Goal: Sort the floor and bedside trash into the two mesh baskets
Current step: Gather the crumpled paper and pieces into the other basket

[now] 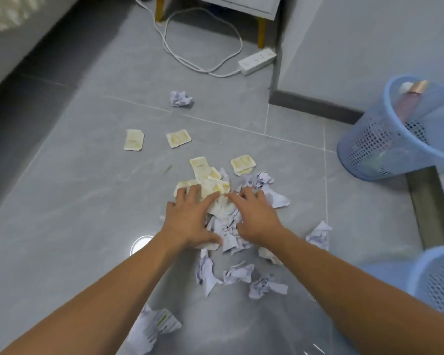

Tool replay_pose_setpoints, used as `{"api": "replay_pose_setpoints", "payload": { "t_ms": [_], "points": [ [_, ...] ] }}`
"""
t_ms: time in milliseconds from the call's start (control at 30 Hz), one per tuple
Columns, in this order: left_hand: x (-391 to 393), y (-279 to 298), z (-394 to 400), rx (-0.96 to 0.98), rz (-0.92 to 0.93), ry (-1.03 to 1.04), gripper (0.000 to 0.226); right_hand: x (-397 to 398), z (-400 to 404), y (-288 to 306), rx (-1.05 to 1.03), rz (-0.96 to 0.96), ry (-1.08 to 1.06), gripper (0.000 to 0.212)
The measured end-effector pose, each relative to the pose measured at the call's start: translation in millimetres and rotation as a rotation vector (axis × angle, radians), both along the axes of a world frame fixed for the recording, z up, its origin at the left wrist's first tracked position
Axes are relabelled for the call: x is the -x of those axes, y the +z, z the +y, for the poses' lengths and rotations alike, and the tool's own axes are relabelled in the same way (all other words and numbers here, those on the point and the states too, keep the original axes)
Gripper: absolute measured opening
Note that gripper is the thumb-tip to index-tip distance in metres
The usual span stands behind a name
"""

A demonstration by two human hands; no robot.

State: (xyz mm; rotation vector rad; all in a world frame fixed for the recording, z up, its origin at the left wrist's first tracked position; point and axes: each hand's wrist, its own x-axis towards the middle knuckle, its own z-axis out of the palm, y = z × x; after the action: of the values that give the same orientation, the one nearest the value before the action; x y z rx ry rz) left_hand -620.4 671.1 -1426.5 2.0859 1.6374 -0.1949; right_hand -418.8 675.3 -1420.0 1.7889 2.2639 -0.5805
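Paper pile (224, 226) under left hand (187, 219), right hand (254, 216).

Baskets (369, 149) blue mesh; wrappers (133, 140) yellow-cream; floor (75, 201) grey.

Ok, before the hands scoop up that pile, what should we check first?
1. Both hands on the pile: ok. The left hand and right hand rest on the pile, fingers spread.
2. Pile is one kind only: not ok. Yellowish packets and crumpled paper are mixed.
3. Basket in reach: ok. The far basket and near basket stand to the right.
4. Which basket takes paper: cannot tell. The far one holds a bottle; the near one's inside is hidden.
5. Strays gathered: not ok. A paper ball and two packets lie apart.
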Motion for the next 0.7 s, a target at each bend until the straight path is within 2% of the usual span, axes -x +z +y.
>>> {"api": "replay_pose_setpoints", "payload": {
  "t_ms": [133, 233, 300, 500, 700],
  "points": [
    [-2, -8, 4, -0.171, -0.085, 0.002, 0.068, -9, 3, 1, -0.074, 0.117, -0.037, 0.063],
    [1, -7, 9, -0.213, -0.164, 0.018, 0.038, -15, 6, 14, -0.102, 0.216, -0.107, 0.057],
    [4, -6, 11, -0.205, -0.212, 0.022, 0.025, -18, 8, 26, -0.121, 0.261, -0.126, 0.052],
    [8, 17, 24, -0.192, -0.291, 0.031, 0.015, -27, 17, 60, -0.145, 0.319, -0.147, 0.046],
    [16, 74, 54, -0.224, -0.334, -0.060, 0.015, -40, 29, 116, -0.145, 0.454, -0.209, 0.039]
  ]
}}
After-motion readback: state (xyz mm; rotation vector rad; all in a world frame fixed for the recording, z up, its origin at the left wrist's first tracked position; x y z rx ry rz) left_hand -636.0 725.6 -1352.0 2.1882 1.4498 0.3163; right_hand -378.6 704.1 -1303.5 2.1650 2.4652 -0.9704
